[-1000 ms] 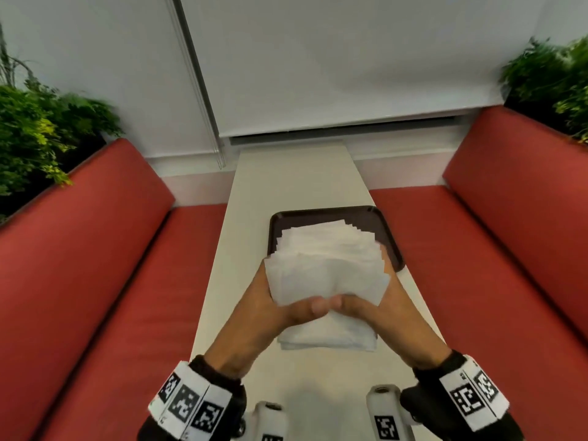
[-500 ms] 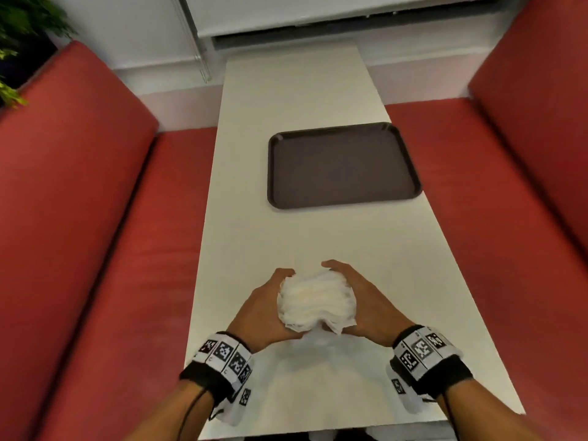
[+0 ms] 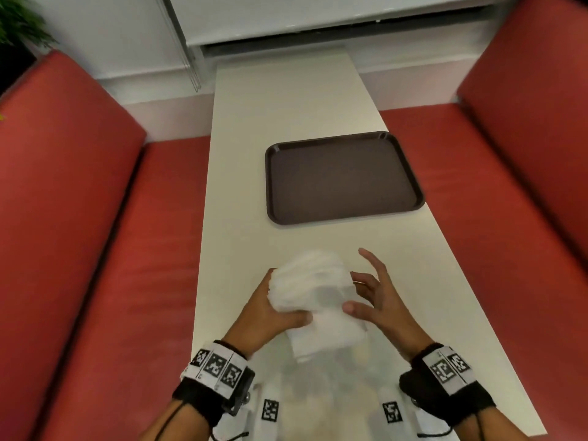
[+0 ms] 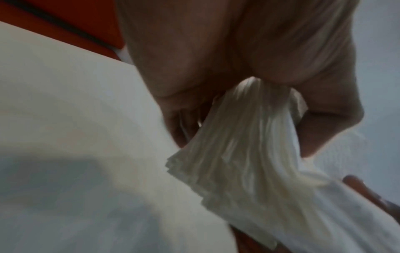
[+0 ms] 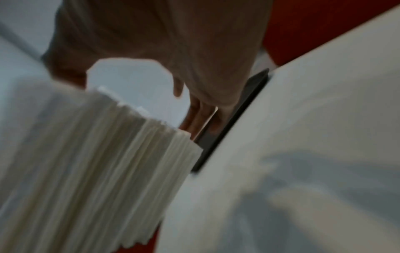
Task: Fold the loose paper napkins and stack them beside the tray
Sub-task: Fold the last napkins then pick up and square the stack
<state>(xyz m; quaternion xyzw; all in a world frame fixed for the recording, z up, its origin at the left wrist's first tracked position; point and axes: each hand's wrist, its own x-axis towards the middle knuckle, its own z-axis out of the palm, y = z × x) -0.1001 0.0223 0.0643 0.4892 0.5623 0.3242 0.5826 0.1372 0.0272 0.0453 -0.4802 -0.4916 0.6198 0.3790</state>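
A thick bundle of white paper napkins point(image 3: 310, 286) is held just above the white table point(image 3: 286, 100), nearer to me than the dark brown tray point(image 3: 343, 176), which has nothing on it. My left hand point(image 3: 270, 316) grips the bundle's left side, thumb across the top. In the left wrist view the napkins point(image 4: 249, 162) fan out from that hand's pinch point(image 4: 216, 68). My right hand point(image 3: 375, 300) is at the bundle's right side with fingers spread and only the thumb near the paper. The right wrist view shows the layered napkin edges point(image 5: 97, 154), the right hand point(image 5: 184, 51) and the tray's edge point(image 5: 227, 128).
Red padded benches flank the narrow table on the left point(image 3: 95, 249) and right point(image 3: 509, 218). A white wall with a blind closes the far end. A green plant point(image 3: 19, 23) sits at the top left. Bare table surface lies around the tray.
The napkin bundle came down from in front of the tray toward the near part of the table. The right hand's fingers have spread off the bundle; the left hand keeps its grip.
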